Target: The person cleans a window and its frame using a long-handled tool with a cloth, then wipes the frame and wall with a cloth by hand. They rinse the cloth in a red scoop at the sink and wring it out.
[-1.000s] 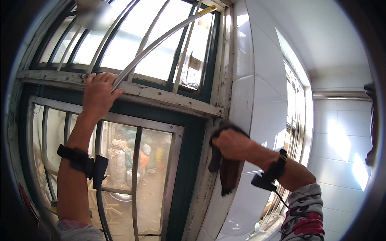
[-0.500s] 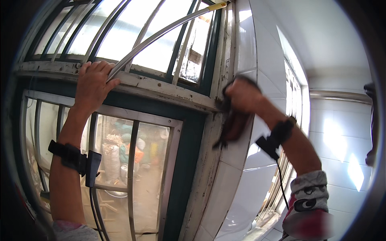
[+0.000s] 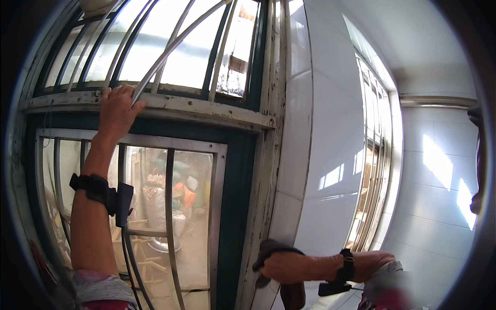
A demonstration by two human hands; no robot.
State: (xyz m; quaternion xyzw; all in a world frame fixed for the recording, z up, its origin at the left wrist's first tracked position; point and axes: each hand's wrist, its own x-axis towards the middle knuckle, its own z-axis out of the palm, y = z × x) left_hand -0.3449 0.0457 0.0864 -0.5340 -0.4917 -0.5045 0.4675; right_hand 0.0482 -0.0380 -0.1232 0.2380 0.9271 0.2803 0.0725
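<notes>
My left hand [image 3: 118, 109] is raised at the painted wooden crossbar [image 3: 196, 107] between the upper and lower window panes. Its fingers are curled at the bar, and a thin silvery metal rod [image 3: 168, 50] runs up and right from between thumb and forefinger. Low on the right, my right hand [image 3: 277, 267] is closed on a dark brown cloth [image 3: 293, 295], which hangs below it. That cloth lies against the lower part of the worn upright window frame [image 3: 258, 206] and the white tiles beside it. My right fingers are partly hidden by the cloth.
Metal bars [image 3: 171, 222] cross the dusty lower pane, with sacks [image 3: 160, 206] beyond. White wall tiles [image 3: 330, 155] stand to the right, then a second barred window [image 3: 369, 196]. A metal rail [image 3: 439, 101] runs along the far wall. Black devices with cables [image 3: 124, 205] sit on my forearms.
My right hand has swept down along the upright frame with the cloth. My left hand stays at the crossbar, while the rod stands steeper. The view has shifted slightly.
</notes>
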